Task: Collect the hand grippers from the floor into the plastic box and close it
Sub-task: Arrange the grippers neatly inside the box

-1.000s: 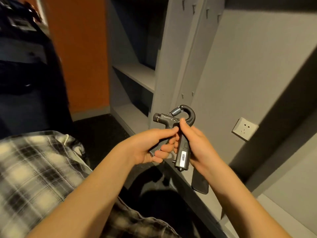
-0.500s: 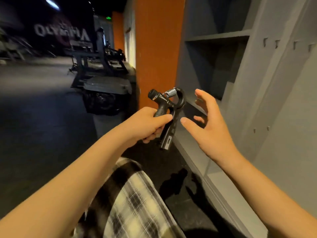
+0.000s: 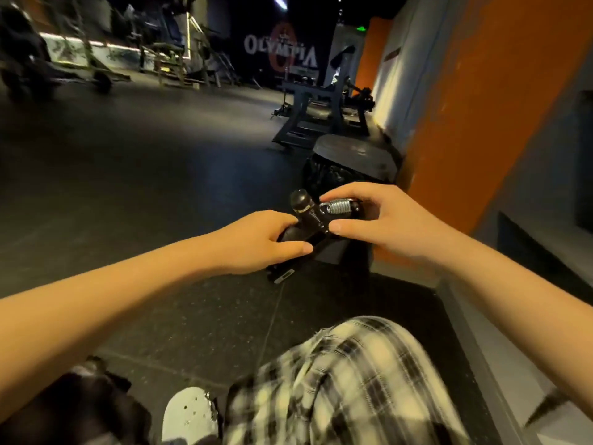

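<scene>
Gym hall, dim, dark rubber floor (image 3: 128, 175) with a seam line running toward you.

- Both of your grips are on one black hand gripper (image 3: 313, 220), held in the air above the floor, between them.
- Your left grip (image 3: 256, 240): fingers curled round the handle part, thumb laid along the near side. Closed on it.
- Your right grip (image 3: 382, 223): pinching the head end. Forefinger sits on top by the chrome spring (image 3: 340, 206), thumb presses the body from below. The other fingers are curled over the far end of the spring.
- The adjuster knob (image 3: 300, 198) sticks up in the gap between the two grips, touched by neither.
- The lower handle end pokes out under your left grip, with a small pale counter window (image 3: 284, 274) on it. Digits are too small to read.
- How far the handles are squeezed: cannot tell, your left grip covers them.

Surroundings, taken from the grips:
- Just beyond them is a bin (image 3: 349, 155) with a round grey lid and a black liner.
- Farther beyond is a weight machine (image 3: 321, 107), then a dark banner (image 3: 280, 53) reading OLYMPIA.
- On the right-grip side is an orange wall (image 3: 481, 107), with a grey ledge (image 3: 529, 252) running along its foot toward you.
- Below the grips and nearer to you: your knee in black-and-white plaid trousers (image 3: 337, 380), blurred, and a white shoe (image 3: 189, 412) with small holes under the left forearm.
</scene>
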